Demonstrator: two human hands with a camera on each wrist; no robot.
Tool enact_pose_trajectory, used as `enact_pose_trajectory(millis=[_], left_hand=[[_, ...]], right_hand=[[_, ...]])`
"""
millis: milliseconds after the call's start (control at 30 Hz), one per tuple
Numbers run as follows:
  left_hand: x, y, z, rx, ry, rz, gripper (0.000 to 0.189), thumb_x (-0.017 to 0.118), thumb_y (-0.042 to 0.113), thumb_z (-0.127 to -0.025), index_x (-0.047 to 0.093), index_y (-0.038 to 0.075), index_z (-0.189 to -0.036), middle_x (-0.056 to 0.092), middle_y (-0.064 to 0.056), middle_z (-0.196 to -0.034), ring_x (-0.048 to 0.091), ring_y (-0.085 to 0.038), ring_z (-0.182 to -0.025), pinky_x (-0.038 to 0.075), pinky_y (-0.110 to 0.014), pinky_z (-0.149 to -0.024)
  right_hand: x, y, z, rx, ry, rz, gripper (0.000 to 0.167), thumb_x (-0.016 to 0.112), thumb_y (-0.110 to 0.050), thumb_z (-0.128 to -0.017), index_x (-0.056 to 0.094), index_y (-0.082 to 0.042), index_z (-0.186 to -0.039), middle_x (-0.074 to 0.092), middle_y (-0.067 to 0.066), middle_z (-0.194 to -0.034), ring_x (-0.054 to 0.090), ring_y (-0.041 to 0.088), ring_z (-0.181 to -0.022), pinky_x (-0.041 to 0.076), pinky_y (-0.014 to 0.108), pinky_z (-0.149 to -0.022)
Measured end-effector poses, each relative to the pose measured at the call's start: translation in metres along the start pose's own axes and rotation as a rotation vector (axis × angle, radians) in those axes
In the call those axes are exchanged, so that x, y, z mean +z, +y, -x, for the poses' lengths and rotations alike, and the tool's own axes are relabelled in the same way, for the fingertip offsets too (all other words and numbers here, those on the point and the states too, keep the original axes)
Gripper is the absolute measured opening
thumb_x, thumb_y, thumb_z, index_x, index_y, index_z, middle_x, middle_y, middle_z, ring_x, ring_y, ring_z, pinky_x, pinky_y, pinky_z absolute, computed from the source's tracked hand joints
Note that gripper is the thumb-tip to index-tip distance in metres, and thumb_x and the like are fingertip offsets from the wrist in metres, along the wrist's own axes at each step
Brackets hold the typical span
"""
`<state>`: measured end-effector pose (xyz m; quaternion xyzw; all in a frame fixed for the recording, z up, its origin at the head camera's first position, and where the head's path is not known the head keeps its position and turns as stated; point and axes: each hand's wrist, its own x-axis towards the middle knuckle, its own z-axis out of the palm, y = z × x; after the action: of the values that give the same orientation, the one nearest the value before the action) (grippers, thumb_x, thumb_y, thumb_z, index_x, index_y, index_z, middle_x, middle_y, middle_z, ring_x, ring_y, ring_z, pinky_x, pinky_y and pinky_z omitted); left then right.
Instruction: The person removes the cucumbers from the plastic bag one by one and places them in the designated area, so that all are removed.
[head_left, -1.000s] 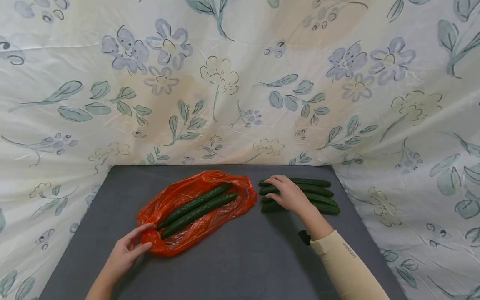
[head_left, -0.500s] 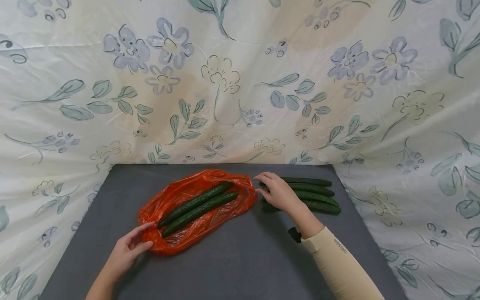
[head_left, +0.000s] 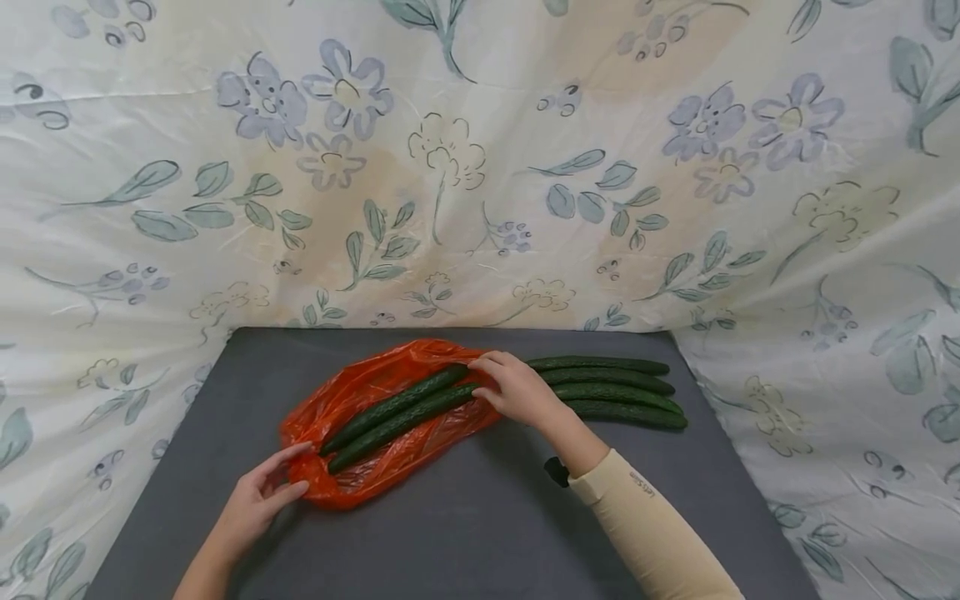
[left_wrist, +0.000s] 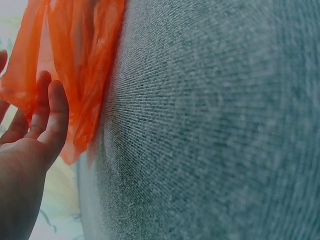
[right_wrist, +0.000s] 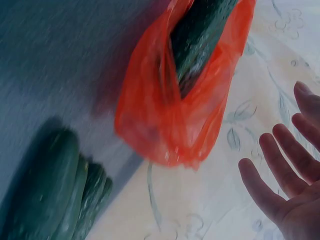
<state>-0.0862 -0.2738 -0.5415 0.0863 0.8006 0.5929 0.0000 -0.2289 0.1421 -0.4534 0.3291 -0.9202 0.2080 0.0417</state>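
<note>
Fingers spread and empty, the right hand [head_left: 519,392] has been moved from four loose cucumbers [head_left: 618,393] to the orange-red plastic bag [head_left: 360,386] holding two cucumbers [head_left: 405,423]; both bag ends seem attended, though any pinch by the left hand [head_left: 253,502] is unclear

Left grip [head_left: 253,500] relaxed, right grip [head_left: 519,392] farther forward, fingers [right_wrist: 260,187] spread

Bag [head_left: 375,379], one: thin orange-red plastic, crumpled, spread open, between the left hand [head_left: 258,500] and the right hand [head_left: 517,387], lower end at the left hand's fingertips. Bagged cucumbers [head_left: 405,426], two: long, dark green, side by side, slanting from left hand to right. Loose cucumbers [head_left: 622,393], four: dark green, rowed lengthwise, right of the right hand, partly hidden by it.
</note>
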Motion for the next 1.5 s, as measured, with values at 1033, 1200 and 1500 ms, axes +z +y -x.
enact_pose_trajectory(millis=[1033,1200,1500], left_hand=[[0.004,-0.003,-0.003,0.002,-0.02,0.027,0.049,0.062,0.004,-0.099,0.047,-0.006,-0.145,0.058,0.006,-0.141,0.052,0.012,-0.124,0.051,-0.012,-0.09],[0.004,-0.003,-0.003,-0.001,-0.02,0.021,0.049,0.062,0.005,-0.1,0.047,-0.005,-0.145,0.058,0.006,-0.141,0.051,0.012,-0.124,0.05,-0.012,-0.09],[0.004,-0.005,-0.003,0.002,-0.015,0.024,0.048,0.062,0.004,-0.099,0.047,-0.006,-0.144,0.058,0.01,-0.139,0.052,0.012,-0.123,0.051,-0.012,-0.089]], right_hand=[[0.068,-0.036,-0.059,-0.074,-0.214,0.196,0.053,0.076,-0.031,-0.092,0.059,-0.022,-0.141,0.059,0.001,-0.137,0.055,0.022,-0.127,0.05,0.039,-0.101],[0.078,-0.034,-0.061,-0.052,-0.258,0.213,0.051,0.076,-0.033,-0.091,0.06,-0.025,-0.139,0.059,-0.001,-0.137,0.054,0.022,-0.128,0.048,0.042,-0.103],[0.095,-0.027,-0.062,0.005,-0.312,0.163,0.042,0.076,-0.033,-0.091,0.065,-0.028,-0.131,0.057,-0.001,-0.135,0.052,0.021,-0.126,0.047,0.041,-0.102]])
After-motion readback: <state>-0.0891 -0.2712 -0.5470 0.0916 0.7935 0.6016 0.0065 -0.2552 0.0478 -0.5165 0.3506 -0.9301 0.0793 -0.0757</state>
